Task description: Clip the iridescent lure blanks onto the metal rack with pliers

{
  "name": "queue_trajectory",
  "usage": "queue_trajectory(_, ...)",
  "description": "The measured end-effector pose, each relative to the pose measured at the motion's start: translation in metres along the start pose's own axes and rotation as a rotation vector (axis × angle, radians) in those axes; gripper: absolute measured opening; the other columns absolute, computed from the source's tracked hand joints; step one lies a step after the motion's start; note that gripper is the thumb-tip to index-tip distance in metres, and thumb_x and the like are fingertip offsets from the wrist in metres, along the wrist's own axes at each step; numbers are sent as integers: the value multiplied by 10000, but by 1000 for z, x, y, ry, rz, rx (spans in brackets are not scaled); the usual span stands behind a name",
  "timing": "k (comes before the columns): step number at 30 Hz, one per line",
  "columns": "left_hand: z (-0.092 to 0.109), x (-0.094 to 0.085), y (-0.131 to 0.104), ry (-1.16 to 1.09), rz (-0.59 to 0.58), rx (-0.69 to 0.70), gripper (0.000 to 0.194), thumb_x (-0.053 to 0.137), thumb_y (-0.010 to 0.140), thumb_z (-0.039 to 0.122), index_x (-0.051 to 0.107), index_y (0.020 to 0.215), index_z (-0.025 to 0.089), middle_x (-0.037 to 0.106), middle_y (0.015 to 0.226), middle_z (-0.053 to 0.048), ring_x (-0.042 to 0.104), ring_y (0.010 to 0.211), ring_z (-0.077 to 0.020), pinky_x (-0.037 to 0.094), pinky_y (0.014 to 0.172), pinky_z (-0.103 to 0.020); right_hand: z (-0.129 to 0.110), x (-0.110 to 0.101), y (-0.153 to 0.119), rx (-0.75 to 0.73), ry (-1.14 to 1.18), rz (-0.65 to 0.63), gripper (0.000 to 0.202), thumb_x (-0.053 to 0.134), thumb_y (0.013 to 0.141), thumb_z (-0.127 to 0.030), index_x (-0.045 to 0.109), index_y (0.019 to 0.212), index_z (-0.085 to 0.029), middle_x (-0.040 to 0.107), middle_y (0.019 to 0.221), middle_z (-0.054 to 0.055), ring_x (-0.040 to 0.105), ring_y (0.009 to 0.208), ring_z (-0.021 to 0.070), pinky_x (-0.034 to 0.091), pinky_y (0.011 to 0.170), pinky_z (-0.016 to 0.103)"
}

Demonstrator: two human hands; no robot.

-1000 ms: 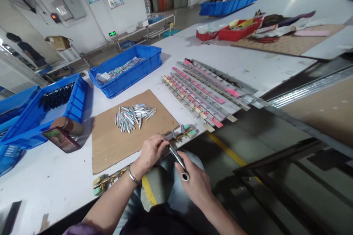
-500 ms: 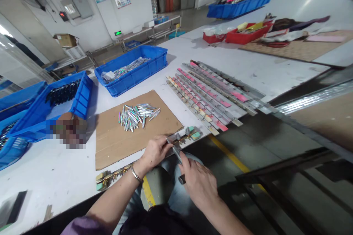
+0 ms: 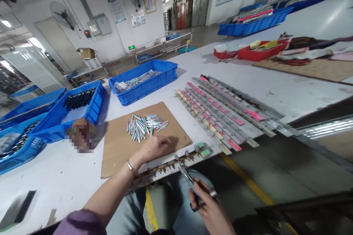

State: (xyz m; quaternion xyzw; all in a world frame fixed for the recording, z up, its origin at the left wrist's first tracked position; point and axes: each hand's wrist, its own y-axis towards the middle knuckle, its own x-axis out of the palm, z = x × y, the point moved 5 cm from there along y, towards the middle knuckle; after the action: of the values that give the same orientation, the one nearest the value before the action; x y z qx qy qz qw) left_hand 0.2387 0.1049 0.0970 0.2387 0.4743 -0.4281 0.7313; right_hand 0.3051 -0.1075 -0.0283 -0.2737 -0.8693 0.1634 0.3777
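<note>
Picking looks like the step in hand: the left hand (image 3: 156, 146) lies on the cardboard sheet (image 3: 118, 150), fingers curled loosely at the near edge of the pile of shiny metal pieces (image 3: 145, 125), with nothing clearly pinched yet. Next, a single piece likely needs isolating with the fingertips and carrying back to the clip rail (image 3: 176, 161) just behind the hand at the table edge. Beyond the pile, a blue crate (image 3: 165, 80) holds more silvery pieces in bags. Farther left of the hand, another blue crate (image 3: 93, 108) holds dark pieces. Below the table edge, the right hand (image 3: 209, 209) grips pliers (image 3: 193, 183), closed round the handles, tips toward the rail.
</note>
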Motion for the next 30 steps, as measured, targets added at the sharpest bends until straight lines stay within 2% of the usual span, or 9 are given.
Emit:
queue_trajectory(4,-16,-22,53,359,83,-226,192,553,965,170,733,1023,137,754,1034,-139,719,990,-228,542,916,-311,9,-9,-16,-21,-106,60,595,850,649,-656,658,1001,-217,628,619,0,500,583,130,379,579,239)
queue_trajectory(8,-12,-10,90,433,65,-233,182,608,948,193,713,1067,104,740,981,-186,730,969,-259,568,888,-361,18,-16,-23,-55,-139,133,650,818,626,-718,677,1002,-207,632,608,8,523,563,140,383,565,251)
queue_trajectory(12,-11,1,95,482,36,-203,267,518,968,141,659,1171,41,730,994,-244,729,978,-283,571,878,-403,18,-16,-30,-45,-194,130,716,814,577,-763,680,993,-195,630,594,12,531,555,157,398,566,273)
queue_trajectory(15,-17,1,83,486,14,-171,330,491,948,83,627,1249,66,738,1002,-217,733,957,-263,567,869,-378,15,-10,-35,-64,-183,112,674,812,623,-734,668,1004,-197,631,612,6,522,571,149,401,571,263)
queue_trajectory(17,-22,-4,67,476,6,-153,296,498,929,68,684,1157,104,751,974,-173,733,929,-242,558,870,-343,15,-2,-36,-69,-129,90,588,834,670,-653,655,1003,-203,634,630,0,511,576,133,392,556,238)
queue_trajectory(21,-33,-17,23,435,67,-116,308,494,924,78,706,1133,161,760,999,-110,717,902,-205,535,866,-294,17,18,-27,9,161,40,451,907,656,-461,605,852,-190,601,610,-16,463,520,82,240,416,158)
queue_trajectory(24,-35,-27,-13,248,317,-27,308,540,897,81,697,1140,187,742,959,-71,684,845,-183,517,814,-274,25,31,-18,253,462,14,354,865,734,-325,620,922,-151,574,613,-37,470,479,53,161,363,127)
queue_trajectory(27,-33,-27,-46,-21,626,4,77,634,888,190,708,906,191,664,822,-32,610,744,-157,479,728,-253,31,44,-14,478,763,-65,291,707,897,-251,594,1117,-99,557,615,-64,508,453,44,200,353,127)
queue_trajectory(30,-30,-6,-64,-332,697,-65,219,635,923,369,639,805,185,585,734,0,548,672,-135,442,658,-238,37,56,-12,572,968,-164,252,577,991,-252,548,1174,-82,563,625,-75,521,442,38,188,340,143)
